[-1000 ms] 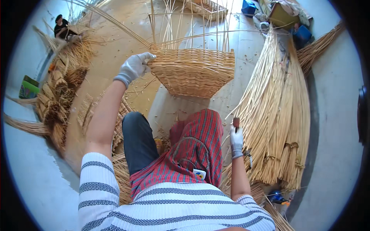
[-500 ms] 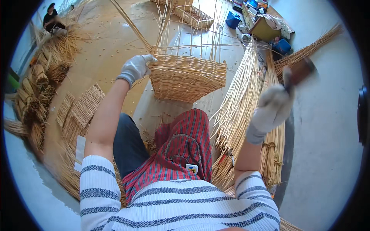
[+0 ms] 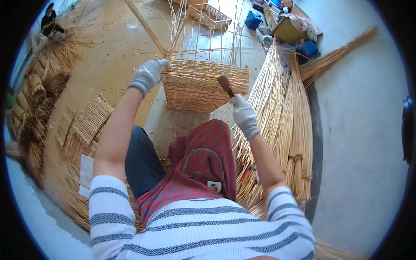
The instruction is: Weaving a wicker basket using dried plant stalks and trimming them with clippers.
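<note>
A rectangular wicker basket (image 3: 197, 89) stands before me, with long bare willow stakes rising from its upper edge. My left hand (image 3: 149, 76), in a grey-white glove, grips the basket's upper left corner. In my gloved right hand (image 3: 243, 112) is the dark handle of a short brown, flat-ended tool (image 3: 226, 86). Its brown end lies over the right part of the basket's woven side; whether it touches the weave I cannot tell. The exact kind of tool does not show.
Long bundles of peeled willow rods (image 3: 281, 108) lie to the right. Woven panels (image 3: 92, 118) are on the floor at left, near heaped bundles (image 3: 37, 91). Shallow wicker trays (image 3: 210, 17) and a cluttered box (image 3: 292, 30) stand farther off. Another person (image 3: 50, 21) sits far left.
My right hand has swung the tool down and left, from out at the right to the basket's side. My left hand keeps its hold on the corner. The whole view has shifted slightly.
</note>
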A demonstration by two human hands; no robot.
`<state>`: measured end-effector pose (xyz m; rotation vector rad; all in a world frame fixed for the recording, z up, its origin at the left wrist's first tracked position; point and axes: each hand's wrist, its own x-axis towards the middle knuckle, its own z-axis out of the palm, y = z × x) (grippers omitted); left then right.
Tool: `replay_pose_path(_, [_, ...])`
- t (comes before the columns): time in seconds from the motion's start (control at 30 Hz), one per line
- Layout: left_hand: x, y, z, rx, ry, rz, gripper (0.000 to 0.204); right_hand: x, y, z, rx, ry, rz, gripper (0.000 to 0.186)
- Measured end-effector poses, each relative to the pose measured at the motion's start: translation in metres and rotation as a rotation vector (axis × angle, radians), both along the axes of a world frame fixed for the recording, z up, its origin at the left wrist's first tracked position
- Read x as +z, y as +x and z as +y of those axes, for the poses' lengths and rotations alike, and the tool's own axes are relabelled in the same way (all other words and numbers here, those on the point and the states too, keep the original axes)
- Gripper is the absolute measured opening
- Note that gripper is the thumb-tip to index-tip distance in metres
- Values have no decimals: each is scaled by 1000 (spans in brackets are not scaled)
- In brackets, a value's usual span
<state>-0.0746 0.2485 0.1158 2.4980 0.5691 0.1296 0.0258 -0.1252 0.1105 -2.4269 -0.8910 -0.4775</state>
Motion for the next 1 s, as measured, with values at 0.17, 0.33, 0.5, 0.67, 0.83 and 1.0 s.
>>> replay_pose_path(0.17, [-3,-4,-6,-62,121,-71,47,0,-12,3,117,601,-83,15])
replay_pose_path(0.33, [-3,-8,-3,-8,-24,-23,38,3,-16,16,-41,-129,326,9])
replay_pose_path(0.5, [-15,-39,-16,-91,97,-225,34,-12,15,25,172,497,189,13])
replay_pose_path(0.67, [-49,-107,-59,-34,196,-192,38,5,34,55,412,83,499,15])
replay_pose_path(0.83, [-69,-149,-81,-50,244,-113,36,54,56,110,577,700,387,22])
replay_pose_path(1.0, [-73,-156,-81,-111,248,-152,36,17,44,169,564,-62,-313,24])
